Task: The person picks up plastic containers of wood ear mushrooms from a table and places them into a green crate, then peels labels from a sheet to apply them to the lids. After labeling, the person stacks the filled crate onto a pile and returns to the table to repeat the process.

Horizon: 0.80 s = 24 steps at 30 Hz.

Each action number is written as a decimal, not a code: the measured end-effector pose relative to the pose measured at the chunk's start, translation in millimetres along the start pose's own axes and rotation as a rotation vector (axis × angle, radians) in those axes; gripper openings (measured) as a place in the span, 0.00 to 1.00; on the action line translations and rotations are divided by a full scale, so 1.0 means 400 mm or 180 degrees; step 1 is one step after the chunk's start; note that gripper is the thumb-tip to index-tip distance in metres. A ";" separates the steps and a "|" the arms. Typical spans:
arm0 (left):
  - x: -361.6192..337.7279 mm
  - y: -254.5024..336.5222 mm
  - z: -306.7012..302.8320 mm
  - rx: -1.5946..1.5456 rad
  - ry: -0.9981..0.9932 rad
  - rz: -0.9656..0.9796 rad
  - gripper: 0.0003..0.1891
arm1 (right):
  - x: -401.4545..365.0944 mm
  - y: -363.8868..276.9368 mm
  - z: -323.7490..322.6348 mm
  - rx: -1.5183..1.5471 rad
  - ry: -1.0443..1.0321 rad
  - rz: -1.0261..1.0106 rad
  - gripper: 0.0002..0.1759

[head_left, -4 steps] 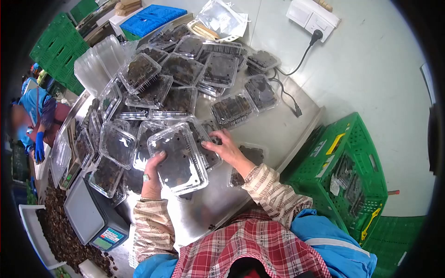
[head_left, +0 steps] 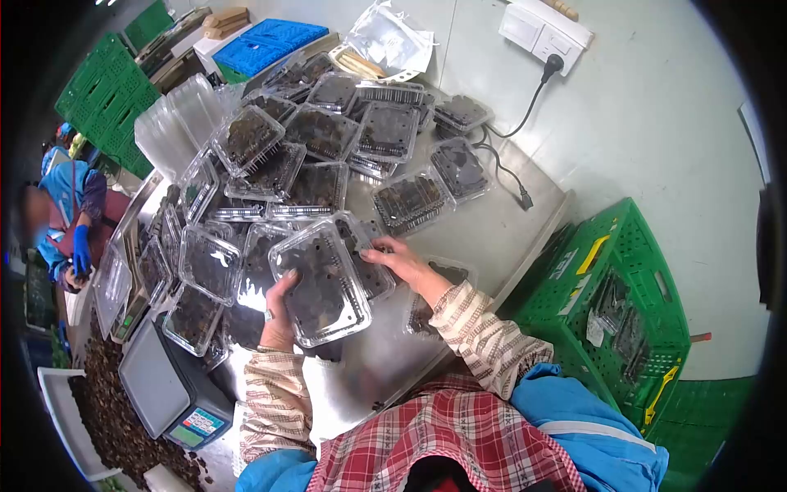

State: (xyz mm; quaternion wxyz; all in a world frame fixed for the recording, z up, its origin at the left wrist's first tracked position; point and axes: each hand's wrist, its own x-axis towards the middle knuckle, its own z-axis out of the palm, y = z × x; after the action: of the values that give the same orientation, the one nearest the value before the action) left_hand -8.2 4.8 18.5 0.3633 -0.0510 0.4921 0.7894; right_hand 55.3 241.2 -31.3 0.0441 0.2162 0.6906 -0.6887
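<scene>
My left hand [head_left: 279, 318] grips a clear plastic clamshell box [head_left: 321, 287] by its left side, thumb on the lid. Dark brown, leaf-like pieces fill the box, and it is tilted toward me. Directly behind it, partly covered, is a second clear clamshell box [head_left: 373, 275] with similar dark contents. My right hand [head_left: 399, 260] has its thumb and fingers closed on that box's right edge; some fingertips are hidden. Several more filled boxes lie around, among them one box [head_left: 210, 264] to the left and another box [head_left: 441, 287] under my right wrist.
A heap of filled boxes [head_left: 320, 131] covers the back of the metal table [head_left: 525, 193]. At left stand a digital scale [head_left: 176, 385] and loose dark pieces [head_left: 123, 418]. A green crate [head_left: 566, 307] is at right, a plug cord [head_left: 512, 176] behind. A co-worker [head_left: 78, 205] stands far left.
The view has shifted slightly. The box in my left hand has moved a little right and down. The co-worker's gloved hand is in a slightly different place.
</scene>
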 end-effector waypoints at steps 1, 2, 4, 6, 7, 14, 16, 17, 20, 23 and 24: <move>0.002 -0.007 0.025 -0.0525 -0.0112 0.0043 0.20 | 0.015 0.009 -0.008 0.0404 -0.0122 0.0071 0.36; -0.026 0.012 0.083 -0.0471 -0.0184 0.0297 0.18 | 0.001 -0.014 -0.008 0.0313 -0.0101 -0.0019 0.31; -0.023 -0.010 0.087 -0.0593 -0.0349 0.0300 0.16 | -0.039 -0.055 -0.002 0.0517 -0.0067 -0.0187 0.33; -0.043 -0.028 0.097 -0.0532 -0.0439 0.0389 0.17 | -0.105 -0.122 -0.003 0.0429 0.0068 -0.0622 0.36; -0.041 -0.052 0.070 -0.0496 -0.0526 0.0463 0.17 | -0.146 -0.137 -0.014 0.0477 0.0137 -0.0593 0.36; 0.006 -0.151 0.144 0.1557 -0.1637 0.0950 0.24 | -0.416 0.045 -0.156 -0.0155 0.1287 -0.0436 0.38; 0.002 -0.129 0.261 0.0659 -0.1456 -0.0869 0.25 | -0.408 0.153 -0.189 -0.0533 0.1599 -0.0510 0.41; 0.060 -0.186 0.192 0.0713 -0.1462 -0.0763 0.22 | -0.408 0.140 -0.200 -0.0520 0.1685 -0.0509 0.41; 0.143 -0.295 0.074 0.1595 -0.2012 0.0990 0.20 | -0.390 0.117 -0.201 0.1715 0.0903 -0.0002 0.41; 0.097 -0.241 0.107 0.0118 -0.1270 -0.0843 0.29 | -0.372 0.110 -0.186 0.3030 0.0416 -0.0051 0.43; 0.084 -0.219 0.103 0.0741 -0.1043 -0.0385 0.29 | -0.382 0.091 -0.175 0.2690 0.0592 -0.0311 0.43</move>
State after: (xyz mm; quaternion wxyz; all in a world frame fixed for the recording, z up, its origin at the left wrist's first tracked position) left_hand 33.3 77.9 -39.9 0.4887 0.0909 0.5104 0.7017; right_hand 222.7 271.3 -7.2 -0.1433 0.2434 0.3585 -0.8898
